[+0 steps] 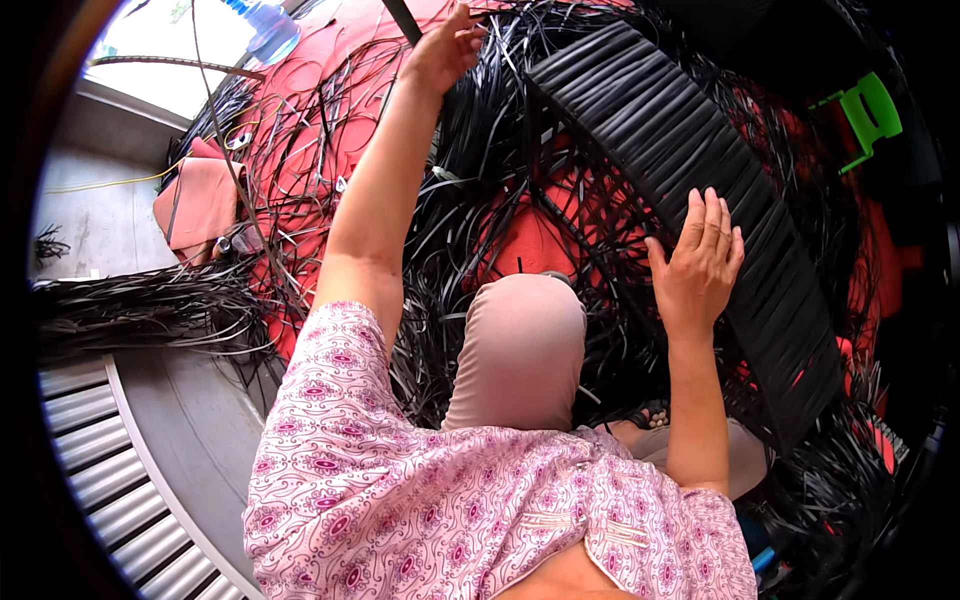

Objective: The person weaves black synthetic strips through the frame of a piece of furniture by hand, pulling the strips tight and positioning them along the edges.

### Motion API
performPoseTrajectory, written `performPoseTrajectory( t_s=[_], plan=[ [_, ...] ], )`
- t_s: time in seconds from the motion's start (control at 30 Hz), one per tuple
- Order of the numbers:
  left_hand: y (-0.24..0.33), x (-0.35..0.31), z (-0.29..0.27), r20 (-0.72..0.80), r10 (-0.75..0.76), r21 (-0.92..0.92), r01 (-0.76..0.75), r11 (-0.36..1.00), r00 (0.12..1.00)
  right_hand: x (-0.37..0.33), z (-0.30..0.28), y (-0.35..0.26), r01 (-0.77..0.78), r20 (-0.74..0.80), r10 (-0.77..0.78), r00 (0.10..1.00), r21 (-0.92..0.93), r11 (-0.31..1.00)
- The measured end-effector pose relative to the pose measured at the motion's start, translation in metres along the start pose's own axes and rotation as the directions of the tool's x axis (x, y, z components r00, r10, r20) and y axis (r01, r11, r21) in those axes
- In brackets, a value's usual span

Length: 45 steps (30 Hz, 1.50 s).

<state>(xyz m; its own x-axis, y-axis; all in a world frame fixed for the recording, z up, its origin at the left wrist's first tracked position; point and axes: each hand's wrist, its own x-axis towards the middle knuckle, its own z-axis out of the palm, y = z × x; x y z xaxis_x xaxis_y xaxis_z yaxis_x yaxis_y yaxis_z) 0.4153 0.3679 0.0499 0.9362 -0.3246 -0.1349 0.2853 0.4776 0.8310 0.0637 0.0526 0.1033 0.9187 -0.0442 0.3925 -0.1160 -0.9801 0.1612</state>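
A long panel wrapped in flat black strips runs slantwise from the far middle to the near right. My right hand lies over its left part, palm down, with the fingers stretched out and the thumb apart. My left arm reaches far forward. My left hand is beyond the panel's far left corner, its fingers bent and closed on what looks like a black strip near the fingertips; the grip itself is small in view. Loose black strips hang and tangle thickly along the panel's left side.
Red sheeting lies under scattered strips. A green plastic chair stands at the far right. On the left are a thick strip bundle, a slatted metal piece and a pink folded cloth. A clear bottle is at the far left.
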Motion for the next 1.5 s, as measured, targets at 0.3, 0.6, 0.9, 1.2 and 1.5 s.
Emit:
performPoseTrajectory(
  t_s=[0.3, 0.6, 0.9, 1.2, 1.5],
  plan=[
    [-0.083, -0.036, 0.006, 0.268, 0.080, 0.121, -0.116, 0.986, 0.960, 0.001, 0.000, 0.002, 0.036, -0.072, -0.034, 0.997, 0.020, 0.999],
    [-0.069, -0.056, 0.005, 0.471, 0.109, -0.043, -0.100, 0.994, 0.875, 0.001, 0.025, 0.003, 0.010, -0.206, -0.019, 0.978, -0.045, 0.999],
    [-0.034, -0.057, 0.010, 0.103, 0.030, 0.226, -0.053, 0.973, 0.994, 0.000, 0.004, 0.002, 0.034, -0.132, -0.014, 0.991, 0.148, 0.988],
    [-0.014, -0.051, 0.033, 0.307, 0.266, 0.486, -0.391, 0.782, 0.914, 0.176, 0.026, -0.084, 0.387, -0.418, -0.140, 0.898, 0.597, 0.703],
    [-0.006, -0.012, 0.002, -0.011, 0.057, 0.031, -0.057, 0.998, 0.998, 0.254, 0.083, -0.104, 0.669, -0.103, -0.680, 0.726, 0.336, 0.663]
  ],
)
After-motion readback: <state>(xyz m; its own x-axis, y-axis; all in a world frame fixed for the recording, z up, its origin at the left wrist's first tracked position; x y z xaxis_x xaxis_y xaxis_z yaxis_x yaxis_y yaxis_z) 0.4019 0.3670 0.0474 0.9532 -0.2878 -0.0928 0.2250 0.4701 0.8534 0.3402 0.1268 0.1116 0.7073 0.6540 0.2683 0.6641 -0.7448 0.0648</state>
